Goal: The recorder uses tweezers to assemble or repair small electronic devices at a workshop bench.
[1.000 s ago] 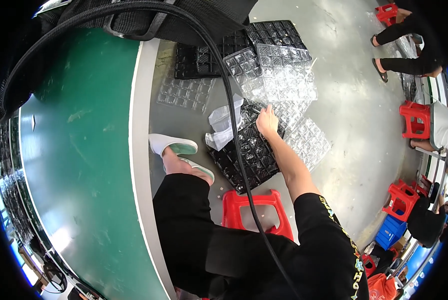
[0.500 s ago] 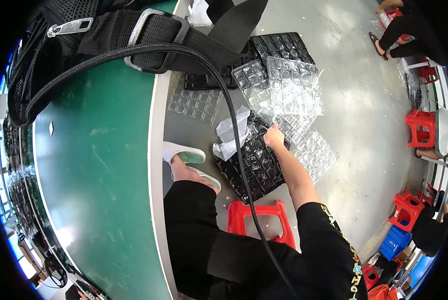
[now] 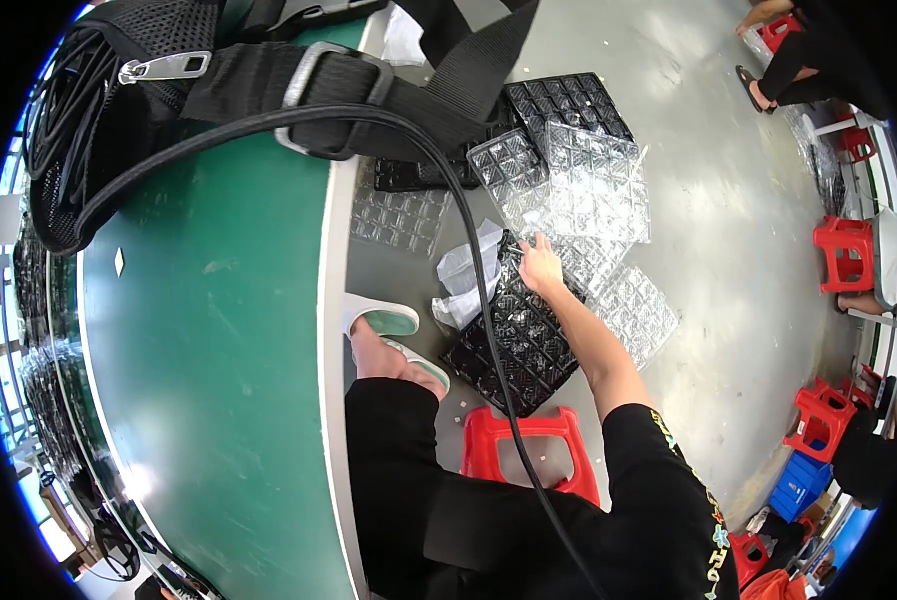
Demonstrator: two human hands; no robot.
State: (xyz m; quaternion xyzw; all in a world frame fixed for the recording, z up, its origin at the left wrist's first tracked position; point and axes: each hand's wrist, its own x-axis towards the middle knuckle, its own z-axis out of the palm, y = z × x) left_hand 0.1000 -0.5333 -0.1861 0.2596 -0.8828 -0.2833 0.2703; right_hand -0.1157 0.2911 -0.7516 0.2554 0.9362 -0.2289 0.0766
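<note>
Head view: the right hand [image 3: 540, 266] reaches down to the floor, fingers loosely spread and resting on the top edge of a black moulded tray [image 3: 516, 340], beside clear plastic trays [image 3: 593, 200]. The left hand is out of sight.

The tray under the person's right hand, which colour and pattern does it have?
Black tray, with a grid of diamond-shaped pockets; the right hand rests at its far end. Head view.

Black short-sleeved shirt [image 3: 658, 500], black trousers [image 3: 398, 470], pale green sandals [image 3: 388, 320]
</note>
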